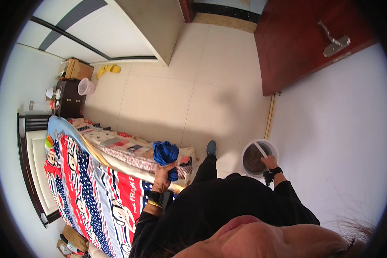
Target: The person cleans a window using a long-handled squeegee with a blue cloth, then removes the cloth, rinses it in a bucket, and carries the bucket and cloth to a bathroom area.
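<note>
My left hand point(163, 175) is closed around a bunched blue cloth point(165, 153), held up beside the edge of the bed. The fingers of my right hand point(270, 162) are wrapped around the white handle point(260, 148) of a round white bucket point(244, 161). Murky, brownish-grey water point(254, 159) shows inside the bucket, which is by the wall at my right. Both wrists wear dark bands, and a gold-coloured bracelet is on the left one.
A bed with a patterned sheet point(84, 180) lies at my left. Beyond it are a dark nightstand point(69, 100), a pink waste basket point(86, 87), yellow slippers point(108, 70) and cardboard boxes point(79, 69). A red door point(303, 42) stands ajar at the upper right, near a wardrobe point(148, 25).
</note>
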A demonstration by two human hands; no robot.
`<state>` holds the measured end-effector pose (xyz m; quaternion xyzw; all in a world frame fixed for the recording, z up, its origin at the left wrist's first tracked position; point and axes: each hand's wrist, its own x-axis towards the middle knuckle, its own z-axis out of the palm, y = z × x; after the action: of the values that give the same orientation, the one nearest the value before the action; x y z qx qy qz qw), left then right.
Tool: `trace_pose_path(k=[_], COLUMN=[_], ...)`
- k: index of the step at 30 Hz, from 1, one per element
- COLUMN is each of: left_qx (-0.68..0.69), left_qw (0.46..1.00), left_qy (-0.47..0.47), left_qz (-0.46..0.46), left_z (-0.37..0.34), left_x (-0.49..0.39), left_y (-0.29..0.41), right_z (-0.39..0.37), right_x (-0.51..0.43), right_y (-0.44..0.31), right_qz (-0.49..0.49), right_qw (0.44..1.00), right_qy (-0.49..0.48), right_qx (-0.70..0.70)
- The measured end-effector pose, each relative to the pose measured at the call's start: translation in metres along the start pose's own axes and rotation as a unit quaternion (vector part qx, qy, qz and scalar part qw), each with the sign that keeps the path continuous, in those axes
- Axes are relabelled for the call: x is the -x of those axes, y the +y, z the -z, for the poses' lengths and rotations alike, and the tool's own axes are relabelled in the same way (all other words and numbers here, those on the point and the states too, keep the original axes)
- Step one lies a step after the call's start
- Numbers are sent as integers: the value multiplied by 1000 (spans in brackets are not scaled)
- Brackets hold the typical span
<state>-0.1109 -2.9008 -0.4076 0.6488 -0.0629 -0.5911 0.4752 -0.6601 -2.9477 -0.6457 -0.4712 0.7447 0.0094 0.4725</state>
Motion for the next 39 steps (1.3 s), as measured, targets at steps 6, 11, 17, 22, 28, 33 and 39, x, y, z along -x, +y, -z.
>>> trace_pose_path(k=[6,11,17,22,28,33,39], left_qx=[15,9,70,82,24,-7,8], left_qw=[999,999,996,993,997,999,995], left_qy=[8,16,-60,-82,-45,-25,-61], left_qz=[29,-29,3,-3,-56,-43,-77], left_z=[-29,-85,-164,-215,-262,-297,-376], left_x=[-55,-118,-175,-231,-325,-422,-513], left_y=[99,168,258,327,384,461,582], right_z=[75,119,144,200,247,283,353], right_x=[-59,-129,-259,-334,-409,-500,-559], right_y=[-46,-117,-193,-277,-393,-461,-559], right_qz=[-93,-90,26,390,71,72,-42], right_qw=[984,978,996,877,992,985,957], right_qy=[17,41,66,230,35,46,12], right_qx=[-150,-181,-59,164,-94,-151,-288])
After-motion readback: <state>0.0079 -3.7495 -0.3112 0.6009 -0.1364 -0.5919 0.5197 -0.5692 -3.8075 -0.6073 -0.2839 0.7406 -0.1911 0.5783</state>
